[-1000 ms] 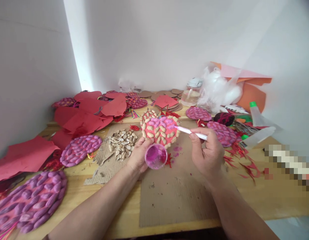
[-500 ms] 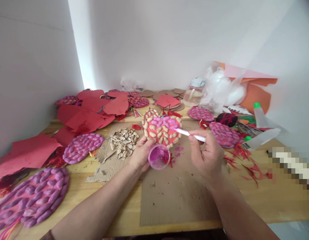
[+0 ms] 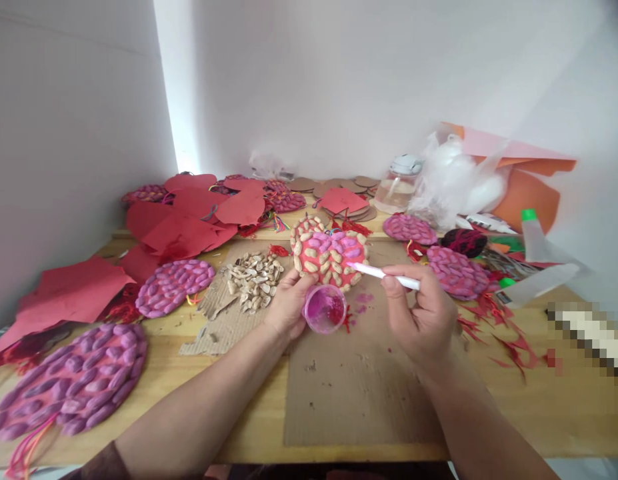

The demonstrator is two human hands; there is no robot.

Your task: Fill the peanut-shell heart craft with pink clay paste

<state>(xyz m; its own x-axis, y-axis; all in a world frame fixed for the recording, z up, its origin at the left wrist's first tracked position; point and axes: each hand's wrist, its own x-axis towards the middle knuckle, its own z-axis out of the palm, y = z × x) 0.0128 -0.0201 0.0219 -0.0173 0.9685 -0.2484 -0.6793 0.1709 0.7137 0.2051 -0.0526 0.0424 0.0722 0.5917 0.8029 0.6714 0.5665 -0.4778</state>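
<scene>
My left hand (image 3: 291, 303) is closed on the lower left edge of a red heart-shaped plaque (image 3: 325, 267) covered with peanut shells, its thumb on the front. A small clear cup (image 3: 327, 311) stained with magenta paint sits at the same hand, tilted so its inside shows; its grip is partly hidden. Pinched between the fingers of my right hand (image 3: 421, 307) is a white paint pen or brush (image 3: 391, 276). Its pink tip is at the plaque's right half, close to the unpainted shells below the pink ones. Upper shells are pink; the lower and rim ones stay tan.
Cardboard (image 3: 363, 393) lies under my hands, with a heap of empty peanut shells (image 3: 256, 280) at left. Purple shell-covered discs (image 3: 73, 380) and red paper pieces (image 3: 69, 293) surround it. Behind stand a lidded jar (image 3: 396, 187) and plastic bags (image 3: 451, 180); a green-capped glue bottle (image 3: 536, 237) is at right.
The pen tip has moved down and slightly left across the plaque, away from the pink shell. The whole view has shifted a little; the left hand keeps its hold.
</scene>
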